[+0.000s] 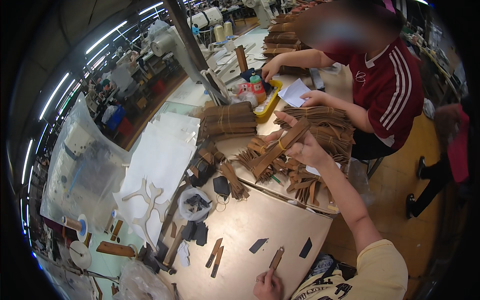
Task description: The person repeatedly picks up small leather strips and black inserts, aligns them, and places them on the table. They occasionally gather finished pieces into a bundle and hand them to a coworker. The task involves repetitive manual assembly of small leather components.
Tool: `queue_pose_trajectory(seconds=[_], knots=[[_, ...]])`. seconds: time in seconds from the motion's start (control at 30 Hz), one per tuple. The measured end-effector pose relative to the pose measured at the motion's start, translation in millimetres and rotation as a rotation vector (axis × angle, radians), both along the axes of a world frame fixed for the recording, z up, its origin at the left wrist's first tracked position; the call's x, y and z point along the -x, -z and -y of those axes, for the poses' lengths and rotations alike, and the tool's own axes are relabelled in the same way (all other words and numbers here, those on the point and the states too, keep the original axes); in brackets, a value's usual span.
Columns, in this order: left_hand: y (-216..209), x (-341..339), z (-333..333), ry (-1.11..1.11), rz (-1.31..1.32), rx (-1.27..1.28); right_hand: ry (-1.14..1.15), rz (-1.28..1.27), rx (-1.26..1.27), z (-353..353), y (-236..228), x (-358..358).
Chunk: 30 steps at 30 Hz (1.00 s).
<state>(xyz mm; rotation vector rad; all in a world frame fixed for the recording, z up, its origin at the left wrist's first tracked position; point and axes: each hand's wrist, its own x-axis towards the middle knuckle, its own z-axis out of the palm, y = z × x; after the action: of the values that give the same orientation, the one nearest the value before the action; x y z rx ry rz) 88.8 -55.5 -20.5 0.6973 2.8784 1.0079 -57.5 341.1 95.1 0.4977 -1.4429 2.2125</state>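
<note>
My right hand [311,151] is stretched out over the far part of the table. Its fingers close around a banded bundle of brown leather strips [292,139], held tilted above looser piles. Near the front edge, my left hand [268,286] has its index finger on the lower end of a short brown leather strip [276,258]; its other fingers are curled and partly hidden. Two more brown strips with dark ends [217,261] lie to the left. Dark flat pieces [258,245] rest on the bronze-coloured tabletop [280,210] around the strip.
A co-worker in a dark red shirt [385,90] holds white paper [294,93] across the table. Stacks of banded brown pieces [230,120] stand beyond. A yellow tray [270,102] holds bottles. At left are a plastic bag with dark scraps [195,204], a hammer [172,252] and white sheets [155,155].
</note>
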Motion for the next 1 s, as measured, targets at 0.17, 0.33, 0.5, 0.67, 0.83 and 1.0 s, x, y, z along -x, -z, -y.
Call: queue_pose_trajectory(seconds=[0.17, 0.33, 0.5, 0.67, 0.83, 1.0], knots=[[0.3, 0.2, 1.3, 0.011, 0.005, -0.014, -0.011, 0.016, -0.011, -1.5, -1.0, 0.7], [5.1, -0.5, 3.8, 0.029, 0.008, 0.012, 0.007, 0.03, 0.008, 1.4, -0.6, 0.5], [18.5, 10.9, 5.1, 0.045, -0.217, -0.022, -0.066, 0.003, 0.022, 3.2, -1.6, 1.5], [21.6, 11.3, 6.0, 0.054, -0.222, -0.008, 0.137, 0.211, -0.091, 11.6, -8.0, -3.9], [20.0, 11.4, 5.0, 0.051, -0.216, -0.024, 0.228, 0.395, -0.135, 20.3, -12.4, -10.4], [20.6, 11.1, 5.5, 0.053, -0.217, -0.021, 0.233, 0.358, -0.222, 28.1, -10.2, -13.9]])
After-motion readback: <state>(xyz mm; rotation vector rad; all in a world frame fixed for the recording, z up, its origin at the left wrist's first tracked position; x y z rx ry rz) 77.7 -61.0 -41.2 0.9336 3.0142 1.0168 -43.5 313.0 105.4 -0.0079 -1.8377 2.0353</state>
